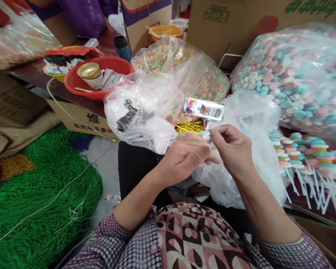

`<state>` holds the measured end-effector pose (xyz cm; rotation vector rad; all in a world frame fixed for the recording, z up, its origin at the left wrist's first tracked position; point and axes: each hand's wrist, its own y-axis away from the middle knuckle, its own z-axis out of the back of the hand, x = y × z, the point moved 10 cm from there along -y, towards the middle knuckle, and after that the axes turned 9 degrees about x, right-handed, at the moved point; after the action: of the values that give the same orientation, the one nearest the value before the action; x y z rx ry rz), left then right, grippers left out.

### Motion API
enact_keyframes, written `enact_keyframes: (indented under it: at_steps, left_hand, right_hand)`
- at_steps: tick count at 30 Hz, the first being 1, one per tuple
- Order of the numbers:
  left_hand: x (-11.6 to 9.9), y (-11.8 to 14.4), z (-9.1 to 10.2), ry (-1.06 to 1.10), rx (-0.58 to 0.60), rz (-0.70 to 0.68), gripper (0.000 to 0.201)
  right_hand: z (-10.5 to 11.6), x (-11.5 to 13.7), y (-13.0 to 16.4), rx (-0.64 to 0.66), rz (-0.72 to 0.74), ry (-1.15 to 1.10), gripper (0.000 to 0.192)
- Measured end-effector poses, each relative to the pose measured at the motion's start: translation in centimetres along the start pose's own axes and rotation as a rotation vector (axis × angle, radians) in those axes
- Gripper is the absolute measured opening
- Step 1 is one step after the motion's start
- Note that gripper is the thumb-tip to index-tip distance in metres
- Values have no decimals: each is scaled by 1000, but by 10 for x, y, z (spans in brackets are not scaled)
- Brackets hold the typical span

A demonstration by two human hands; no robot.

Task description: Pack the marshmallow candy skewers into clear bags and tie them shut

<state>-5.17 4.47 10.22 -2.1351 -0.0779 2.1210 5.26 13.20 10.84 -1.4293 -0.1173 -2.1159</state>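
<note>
Both hands, left hand (184,157) and right hand (231,149), pinch shut on one small candy piece (205,135) over the lap, finished candy sticks (305,157) piled at the bench's right edge, full candy bag (296,71) beyond suggesting much remains.

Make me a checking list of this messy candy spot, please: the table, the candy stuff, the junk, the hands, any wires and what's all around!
Surface: dark wooden table at upper left, crowded.
Job's things: small pastel candy piece pinched between both hands; candy sticks piled at right; gold twist ties; clear plastic bag in the lap.
Clutter: red basin with a gold cup; bag of colourful ring candy; big bag of pastel discs.
Hands: left hand and right hand, fingertips meeting on the candy.
Cables: white cord hanging from the table.
Surroundings: green string heap; cardboard boxes.
</note>
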Motion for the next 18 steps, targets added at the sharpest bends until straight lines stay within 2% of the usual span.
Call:
enact_keyframes:
  at_steps: [2, 4, 7, 10, 13, 15, 18]
  left_hand:
    - [3, -3, 1, -79, -13, -7, 53]
    - [15, -7, 14, 108, -110, 28, 70]
    - [16, -8, 24, 325, -146, 2, 82]
    - [17, -4, 17, 199, -72, 81, 72]
    - [36, 0, 7, 74, -37, 226, 68]
    - [43, -1, 7, 129, -88, 213, 62]
    - [34, -5, 1, 211, -98, 99, 26]
  right_hand:
    - [5, 16, 3, -38, 47, 49, 11]
    - [-3, 28, 8, 33, 82, 94, 11]
    - [-19, 23, 14, 183, 36, 32, 12]
    - [-9, 13, 12, 116, -6, -32, 12]
    - [3, 19, 12, 18, 61, 56, 12]
    - [-1, 21, 15, 66, 80, 70, 11]
    - [-10, 7, 27, 178, 20, -160, 12]
